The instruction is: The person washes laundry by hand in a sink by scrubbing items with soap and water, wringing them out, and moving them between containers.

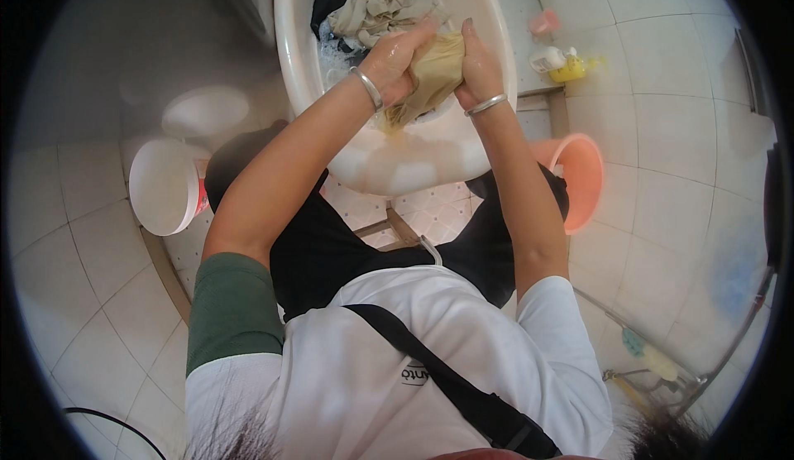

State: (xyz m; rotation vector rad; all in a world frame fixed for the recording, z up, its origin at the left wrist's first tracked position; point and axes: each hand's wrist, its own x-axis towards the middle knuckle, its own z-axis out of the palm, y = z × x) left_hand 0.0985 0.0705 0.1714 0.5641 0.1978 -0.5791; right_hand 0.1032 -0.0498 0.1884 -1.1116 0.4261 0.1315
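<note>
Above the near end of a white oval tub [292, 46], a wet yellow-tan cloth [438, 67] is stretched between my two hands. My left hand [395, 61] grips its left side, with the fingers bent over the fabric. My right hand [481, 64] has the right edge pressed against the palm, its fingers pointing toward the far end. The cloth's lower part hangs down toward the tub's near wall. Farther in, a bunched beige garment [376, 9] and a dark garment [335, 1] lie in sudsy water.
At the left stands a white bucket [161, 187]; a pink-orange bucket [583, 179] is close to my right knee. By the right wall are a small pink cup [544, 23], a white bottle [546, 59] and a yellow container [569, 69]. A hose [728, 328] runs along that wall.
</note>
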